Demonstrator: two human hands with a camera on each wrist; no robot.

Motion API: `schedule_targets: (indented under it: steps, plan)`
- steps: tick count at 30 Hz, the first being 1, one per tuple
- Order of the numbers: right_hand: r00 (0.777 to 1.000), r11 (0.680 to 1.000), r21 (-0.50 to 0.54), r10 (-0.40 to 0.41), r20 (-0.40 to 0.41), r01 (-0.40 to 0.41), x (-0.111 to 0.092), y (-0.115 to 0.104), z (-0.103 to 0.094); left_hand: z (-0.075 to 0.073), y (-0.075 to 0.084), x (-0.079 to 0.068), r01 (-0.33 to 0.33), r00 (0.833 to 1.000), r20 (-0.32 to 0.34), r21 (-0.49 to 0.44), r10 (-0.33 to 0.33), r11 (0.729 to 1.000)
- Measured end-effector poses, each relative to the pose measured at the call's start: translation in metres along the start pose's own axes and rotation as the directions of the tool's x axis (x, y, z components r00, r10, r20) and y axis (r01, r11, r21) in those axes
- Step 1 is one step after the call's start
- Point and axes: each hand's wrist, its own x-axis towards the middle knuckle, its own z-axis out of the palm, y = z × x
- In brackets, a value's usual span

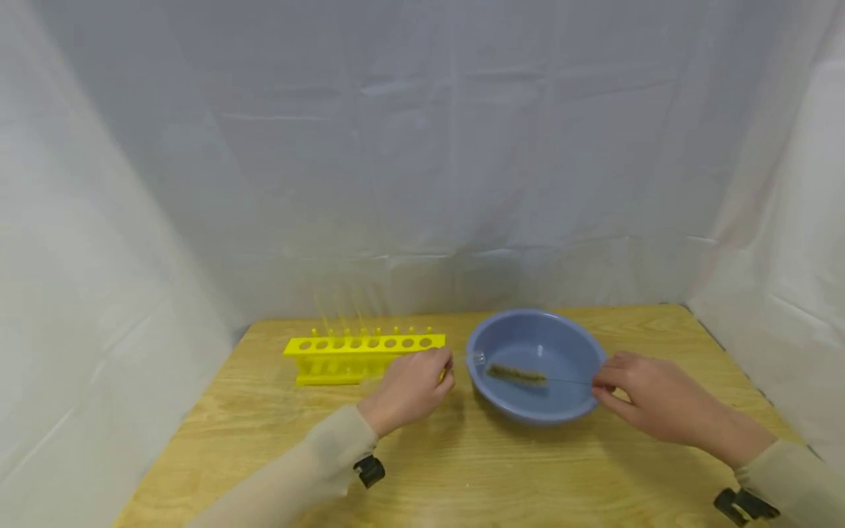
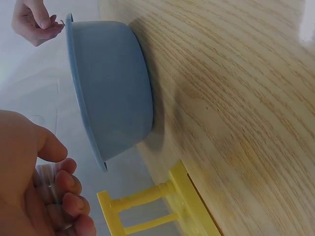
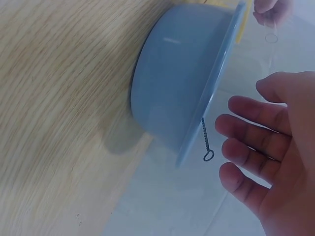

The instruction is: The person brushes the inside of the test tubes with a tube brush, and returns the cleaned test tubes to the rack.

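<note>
A clear glass test tube (image 1: 477, 358) is gripped in my left hand (image 1: 414, 381), its mouth pointing right over the near-left rim of a blue plastic basin (image 1: 538, 416). In the left wrist view, curled fingers wrap the tube (image 2: 47, 175). A test tube brush (image 1: 517, 375) with brownish bristles lies in the basin, its twisted wire handle leaning out over the right rim. Close to that handle's looped end (image 3: 208, 155) is my right hand (image 1: 650, 396). The right wrist view shows its fingers (image 3: 253, 132) relaxed and apart from the loop.
Left of the basin stands a yellow test tube rack (image 1: 364, 345), with several clear tubes upright toward its left half. The wooden table (image 1: 475, 477) meets pale plastic sheeting (image 1: 422, 183) at the back and sides.
</note>
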Motion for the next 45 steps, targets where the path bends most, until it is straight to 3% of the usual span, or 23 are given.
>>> schedule_targets:
  steps: [11, 20, 28, 37, 45]
  plan:
    - [0.993, 0.994, -0.067, 0.096, 0.072, -0.091, -0.004, 0.008, -0.001, 0.006, 0.003, 0.004, -0.039, 0.997, -0.069, 0.097, 0.046, 0.995]
    - [0.983, 0.988, -0.061, 0.145, 0.111, -0.139, -0.011, 0.014, -0.005, 0.009, 0.008, 0.009, -0.06, 0.997, -0.045, 0.12, 0.066, 0.991]
    - [0.953, 0.979, -0.027, 0.205, 0.221, -0.204, -0.011, 0.017, -0.007, 0.01, 0.013, 0.012, -0.113, 0.991, -0.06, 0.15, 0.123, 0.982]
    - [0.958, 0.98, -0.046, 0.198, 0.206, -0.192, -0.007, 0.017, -0.007, 0.012, 0.011, 0.012, -0.137, 0.985, -0.076, 0.192, 0.154, 0.972]
    - [0.97, 0.977, -0.063, 0.211, 0.123, -0.204, -0.009, 0.018, -0.01, 0.013, 0.012, 0.014, -0.138, 0.983, -0.088, 0.228, 0.162, 0.964]
